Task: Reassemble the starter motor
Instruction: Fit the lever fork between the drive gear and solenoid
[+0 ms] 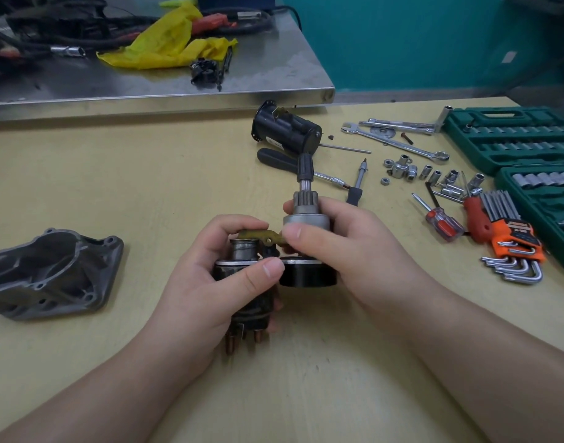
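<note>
Both hands hold the starter parts above the bench [114, 362] — left hand [210, 279] grips the solenoid [242, 251], right hand [332, 247] pinches the drive pinion assembly [304, 215] — brass lever [261, 235] between; aluminium housing [50, 273] lies left.

Brass-coloured flat metal fork lever [264, 235] showing dull gold; cast aluminium nose housing [55, 272] showing matt grey; moulded plastic socket-set case [510, 139] showing dark green; crumpled plastic bag [172, 39] showing yellow.
</note>
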Demonstrator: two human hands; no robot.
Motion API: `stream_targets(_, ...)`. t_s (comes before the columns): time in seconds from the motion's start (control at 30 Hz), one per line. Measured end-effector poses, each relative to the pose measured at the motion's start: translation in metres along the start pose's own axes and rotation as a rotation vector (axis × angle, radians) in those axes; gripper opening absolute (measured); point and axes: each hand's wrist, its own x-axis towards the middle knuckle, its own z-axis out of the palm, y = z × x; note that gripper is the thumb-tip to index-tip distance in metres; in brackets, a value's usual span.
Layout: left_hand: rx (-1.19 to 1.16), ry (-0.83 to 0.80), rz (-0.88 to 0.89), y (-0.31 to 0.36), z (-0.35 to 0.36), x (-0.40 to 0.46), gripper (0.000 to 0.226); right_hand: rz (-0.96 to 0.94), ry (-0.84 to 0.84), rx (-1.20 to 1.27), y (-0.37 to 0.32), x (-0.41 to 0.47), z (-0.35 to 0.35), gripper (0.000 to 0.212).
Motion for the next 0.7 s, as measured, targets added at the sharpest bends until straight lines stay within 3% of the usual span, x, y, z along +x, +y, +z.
stream_targets(0.07, -0.087, -0.013, -0.023, 0.001, -0.002, 0.000, 0.062, -0.106, 0.067, -0.193, -0.003, 0.002, -0.007, 0.045)
stream_targets(0.13, -0.162, -0.016, -0.030, 0.003, -0.005, 0.000, 0.072, -0.197, 0.236, -0.297, -0.004, 0.006, -0.018, 0.046)
stream_targets(0.27, -0.186, 0.049, 0.022, 0.010, -0.014, 0.005, 0.045, -0.281, 0.457, -0.631, 0.000, 0.019, -0.036, 0.025)
stream_targets(0.47, -0.179, 0.134, 0.035, 0.010, -0.023, 0.011, 0.026, -0.235, 0.307, -1.172, 0.016, 0.035, -0.039, 0.025)
stream_targets(0.7, -0.059, 0.167, 0.006, 0.006, -0.019, 0.010, 0.033, -0.143, 0.280, -1.383, 0.021, 0.043, -0.033, 0.039)
